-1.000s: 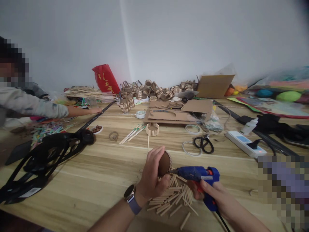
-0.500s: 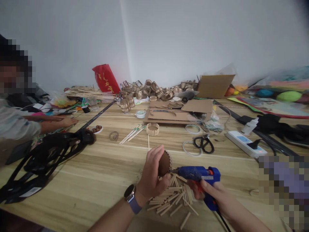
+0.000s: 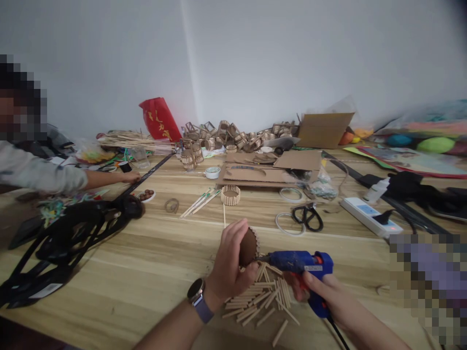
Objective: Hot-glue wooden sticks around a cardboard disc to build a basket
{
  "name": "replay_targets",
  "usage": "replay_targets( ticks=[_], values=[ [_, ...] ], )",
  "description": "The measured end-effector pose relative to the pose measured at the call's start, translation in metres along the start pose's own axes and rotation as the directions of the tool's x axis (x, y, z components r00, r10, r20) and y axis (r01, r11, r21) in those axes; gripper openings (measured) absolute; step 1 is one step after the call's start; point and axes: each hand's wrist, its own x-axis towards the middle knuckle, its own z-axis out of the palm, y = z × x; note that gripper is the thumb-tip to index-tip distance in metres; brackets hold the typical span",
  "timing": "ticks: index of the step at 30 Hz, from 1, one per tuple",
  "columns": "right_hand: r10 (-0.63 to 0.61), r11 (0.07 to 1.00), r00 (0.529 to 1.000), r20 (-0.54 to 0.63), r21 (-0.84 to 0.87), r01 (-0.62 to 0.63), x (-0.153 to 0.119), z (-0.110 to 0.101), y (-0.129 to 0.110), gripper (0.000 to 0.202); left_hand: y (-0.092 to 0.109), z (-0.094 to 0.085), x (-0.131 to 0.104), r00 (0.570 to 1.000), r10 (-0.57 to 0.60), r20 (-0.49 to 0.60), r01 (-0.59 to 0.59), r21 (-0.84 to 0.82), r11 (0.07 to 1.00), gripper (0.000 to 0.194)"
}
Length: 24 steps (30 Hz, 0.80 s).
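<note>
My left hand (image 3: 233, 265), with a watch on its wrist, is closed around a round brown cardboard piece (image 3: 249, 245) with a ridged rim, tilted on its side. My right hand (image 3: 324, 291) grips a blue hot glue gun (image 3: 292, 261), fingers at its red trigger. The gun's nozzle points left and meets the lower right rim of the cardboard piece, or lies very close to it. Below both hands lies a loose pile of short wooden sticks (image 3: 255, 299). Farther back, a small ring of upright sticks around a cardboard base (image 3: 231, 195) stands on the table.
Black scissors (image 3: 308, 217), a roll of tape (image 3: 291, 195) and a white power strip (image 3: 371, 218) lie to the right. Cardboard sheets (image 3: 255, 175) and several finished stick pieces (image 3: 239, 135) are at the back. A black frame (image 3: 73, 238) lies left, near another person's arm (image 3: 105, 179).
The other person's arm on the left has reached farther right across the table, toward the black spool. My hands, the glue gun and the cardboard piece hold nearly the same position.
</note>
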Motion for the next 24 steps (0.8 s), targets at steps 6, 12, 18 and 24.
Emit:
replay_targets(
  ticks=[6, 12, 18, 24],
  values=[
    [0.017, 0.999, 0.999, -0.037, 0.045, -0.015, -0.0013, 0.0000, -0.0017, 0.057, -0.0004, -0.0005, -0.0005, 1.000, -0.010, -0.010, 0.010, -0.008, 1.000, 0.060],
    [0.019, 1.000, 1.000, -0.017, 0.005, -0.019, -0.0012, -0.0016, -0.0037, 0.060, -0.0002, -0.0006, -0.0008, 1.000, -0.026, -0.010, 0.026, -0.010, 1.000, 0.059],
    [0.035, 0.999, 0.999, -0.027, 0.008, -0.035, -0.0024, 0.0009, -0.0064, 0.059, 0.0013, -0.0008, -0.0005, 1.000, -0.030, 0.001, 0.030, -0.007, 1.000, 0.059],
    [0.033, 0.999, 0.999, -0.019, 0.007, -0.033, -0.0017, 0.0004, -0.0056, 0.060, 0.0018, -0.0011, -0.0001, 1.000, -0.020, 0.001, 0.020, -0.011, 1.000, 0.059]
  ],
)
